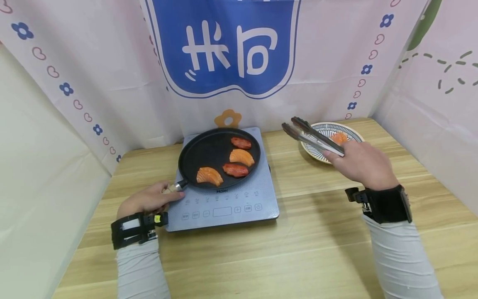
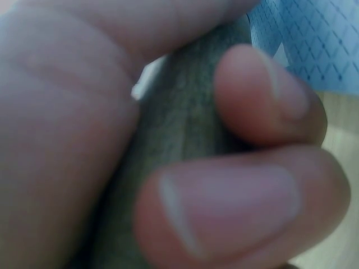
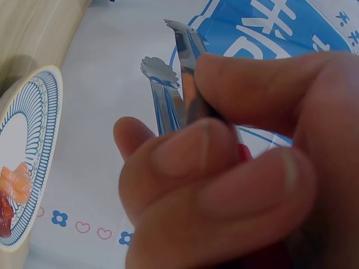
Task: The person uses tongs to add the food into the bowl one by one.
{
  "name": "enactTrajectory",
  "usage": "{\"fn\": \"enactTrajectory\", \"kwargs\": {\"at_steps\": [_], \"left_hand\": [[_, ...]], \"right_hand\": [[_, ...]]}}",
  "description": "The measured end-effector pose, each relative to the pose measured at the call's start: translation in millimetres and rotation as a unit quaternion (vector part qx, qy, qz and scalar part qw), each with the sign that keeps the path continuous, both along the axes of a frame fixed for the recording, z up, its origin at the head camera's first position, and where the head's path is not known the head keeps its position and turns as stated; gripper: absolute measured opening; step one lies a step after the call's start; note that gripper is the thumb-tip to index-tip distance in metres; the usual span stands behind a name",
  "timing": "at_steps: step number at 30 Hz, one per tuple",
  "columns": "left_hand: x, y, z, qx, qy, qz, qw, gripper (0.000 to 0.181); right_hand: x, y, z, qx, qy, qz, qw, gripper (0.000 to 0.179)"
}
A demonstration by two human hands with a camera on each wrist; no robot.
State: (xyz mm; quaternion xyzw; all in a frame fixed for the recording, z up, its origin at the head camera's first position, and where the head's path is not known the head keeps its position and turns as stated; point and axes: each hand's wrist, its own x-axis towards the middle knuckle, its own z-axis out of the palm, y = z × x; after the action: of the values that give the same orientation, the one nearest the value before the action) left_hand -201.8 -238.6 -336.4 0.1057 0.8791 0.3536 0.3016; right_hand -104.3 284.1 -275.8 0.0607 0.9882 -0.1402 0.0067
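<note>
My left hand (image 1: 151,197) grips the wooden handle (image 2: 179,112) of a black frying pan (image 1: 205,153). Two orange salmon slices (image 1: 209,176) and two redder meat pieces (image 1: 235,170) lie in the pan, mostly towards its right side. Metal tongs (image 1: 313,137) are held in my right hand (image 1: 362,164), above and in front of a patterned plate (image 1: 356,135). Their two tips stand apart with nothing between them, as the right wrist view also shows. On that plate rest an orange salmon piece (image 3: 17,182) and a dark red piece (image 3: 5,216).
Under the pan is a flat grey induction cooker (image 1: 224,211) with a touch panel along its front. Both it and the plate stand on a wooden table (image 1: 261,257). A printed cloth (image 1: 112,83) hangs behind, and pale cloth walls close off both sides.
</note>
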Motion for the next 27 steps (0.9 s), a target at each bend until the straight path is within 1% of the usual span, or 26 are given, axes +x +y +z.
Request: {"fn": "enactTrajectory", "kwargs": {"at_steps": [9,17,20,25,27], "left_hand": [[-1.9,-1.4,-1.5,0.003,0.001,-0.008,1.0000,0.037],[-3.0,-1.5,-2.6,0.006,-0.001,-0.004,1.0000,0.039],[-3.0,-1.5,-2.4,0.009,-0.001,-0.006,0.9999,0.038],[-2.7,-1.3,-2.2,0.009,-0.002,-0.007,0.9999,0.038],[-2.4,-1.3,-2.2,0.006,-0.002,-0.003,1.0000,0.038]], "right_hand": [[-0.7,13,0.0,0.004,-0.014,-0.011,0.9998,0.071],[0.5,20,-0.1,0.000,-0.025,-0.018,0.9995,0.075],[0.8,22,-0.5,0.000,-0.021,-0.021,0.9996,0.076],[1.9,28,-1.2,0.002,-0.014,-0.023,0.9996,0.072],[2.2,30,-1.5,0.001,-0.012,-0.022,0.9997,0.071]]}}
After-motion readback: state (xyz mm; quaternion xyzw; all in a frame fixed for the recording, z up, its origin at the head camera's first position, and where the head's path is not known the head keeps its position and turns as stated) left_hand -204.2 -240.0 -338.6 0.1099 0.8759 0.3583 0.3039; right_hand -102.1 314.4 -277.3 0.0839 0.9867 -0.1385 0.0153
